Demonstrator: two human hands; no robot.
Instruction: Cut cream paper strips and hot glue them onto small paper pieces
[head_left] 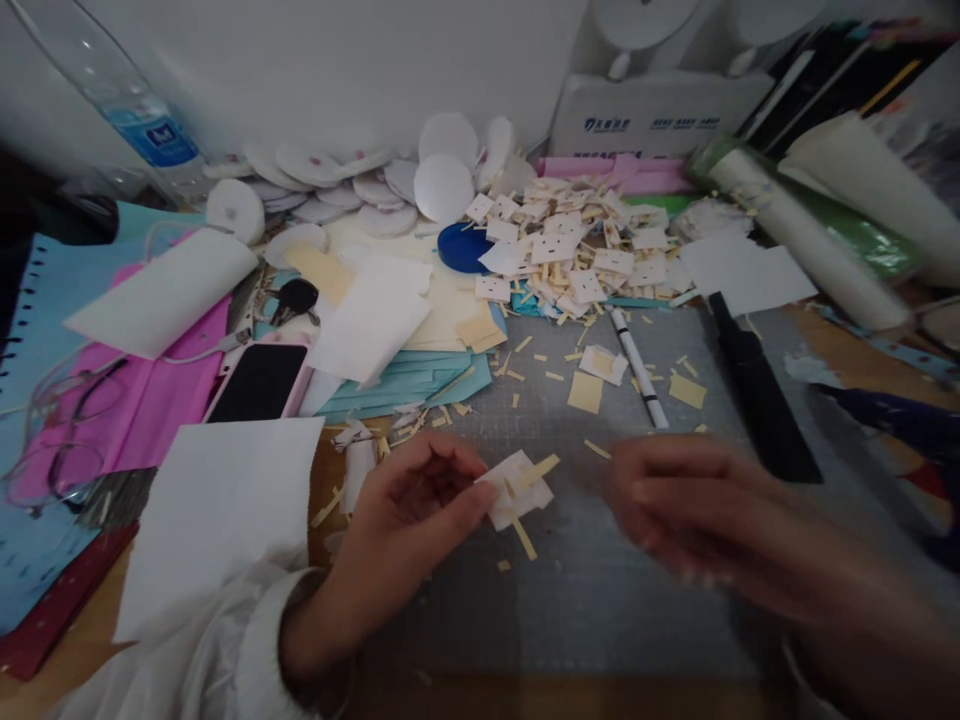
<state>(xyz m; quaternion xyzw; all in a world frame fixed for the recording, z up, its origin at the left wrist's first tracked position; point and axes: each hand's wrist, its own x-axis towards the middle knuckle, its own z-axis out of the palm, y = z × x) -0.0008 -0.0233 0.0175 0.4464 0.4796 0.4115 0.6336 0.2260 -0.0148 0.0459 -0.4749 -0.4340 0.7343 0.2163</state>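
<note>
A small white paper piece (504,492) with yellow paper strips (538,468) sticking out of it is pinched between the thumb and fingers of my left hand (420,515), just above the grey cutting mat (487,620). Across from it, my right hand (682,500) is blurred, its fingers curled together; anything inside them is hidden. By its fingertips a loose yellow strip (598,450) shows sharply. Yellow paper squares (585,392), scraps and a white pen (639,368) lie on the mat beyond my hands.
Behind the mat rises a heap of white pieces with yellow strips (570,240), beside white discs (444,188) and a blue lid (463,247). A phone (259,382), keys (294,298) and papers crowd the left. A black tool (761,390) and a glue gun (892,410) lie right.
</note>
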